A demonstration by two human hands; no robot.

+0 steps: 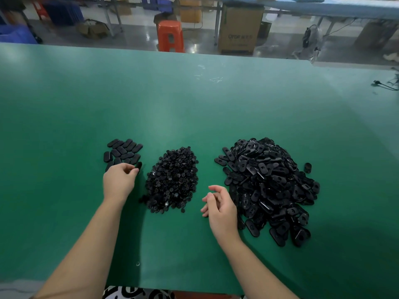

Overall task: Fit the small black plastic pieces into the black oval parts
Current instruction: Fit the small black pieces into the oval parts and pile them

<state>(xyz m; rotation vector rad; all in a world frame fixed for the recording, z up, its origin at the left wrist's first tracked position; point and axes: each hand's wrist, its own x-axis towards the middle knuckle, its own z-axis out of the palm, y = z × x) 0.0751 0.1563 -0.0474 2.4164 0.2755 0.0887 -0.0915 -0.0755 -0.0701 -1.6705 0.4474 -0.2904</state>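
Left hand (118, 182) fingers (129, 168) pinch finished oval part (138, 166), adding it to done row (123, 153); right hand (220, 209) fingers loose, empty, I judge.

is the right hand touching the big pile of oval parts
Apart. The head view shows the right hand open with loosely curled fingers, and a strip of green table between it and the pile of oval parts.

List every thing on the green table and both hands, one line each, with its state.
Left hand: pinches an oval part.
Right hand: loosely curled, holds nothing.
Finished ovals: flat, grouped.
Small pieces: heaped.
Oval parts: heaped.
Lone oval: apart.
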